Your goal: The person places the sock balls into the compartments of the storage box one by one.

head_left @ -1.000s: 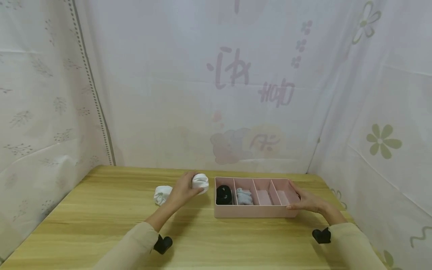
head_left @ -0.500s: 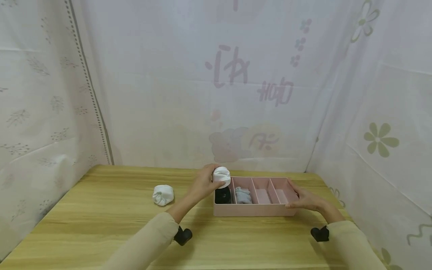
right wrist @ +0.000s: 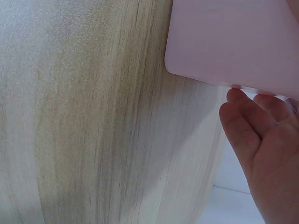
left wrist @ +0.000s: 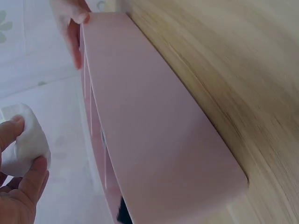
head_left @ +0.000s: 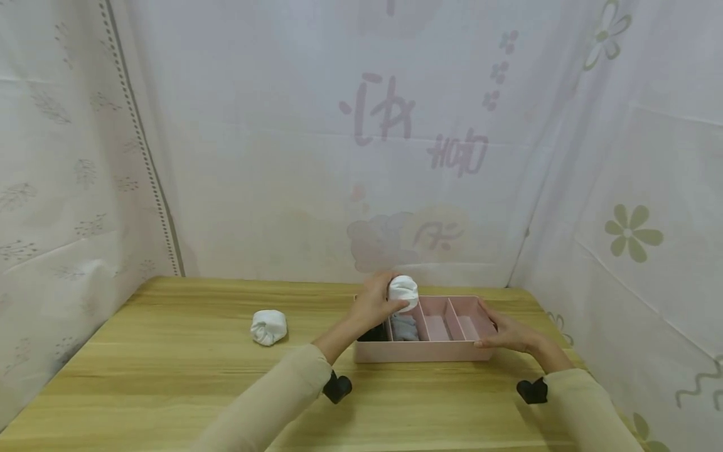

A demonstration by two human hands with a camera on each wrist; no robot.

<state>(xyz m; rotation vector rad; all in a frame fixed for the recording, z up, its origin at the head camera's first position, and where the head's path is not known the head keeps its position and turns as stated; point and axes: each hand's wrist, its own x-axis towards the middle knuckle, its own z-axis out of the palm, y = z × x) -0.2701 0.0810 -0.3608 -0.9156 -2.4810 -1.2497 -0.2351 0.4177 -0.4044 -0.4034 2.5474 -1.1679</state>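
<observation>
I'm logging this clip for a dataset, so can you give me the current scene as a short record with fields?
left hand: left hand holds a white rolled sock above the pink divided box
right hand: right hand rests on the box's right end
box contents: black sock in the leftmost compartment, grey sock in the next one
surface: second white sock lies on the wooden table, left of the box

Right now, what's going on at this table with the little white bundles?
A person's left hand grips a rolled white sock above the pink divided box. Their right hand rests against the box's right end. The box holds a black roll in its leftmost compartment and a grey roll in the next. Another white sock roll lies on the wooden table, left of the box.
</observation>
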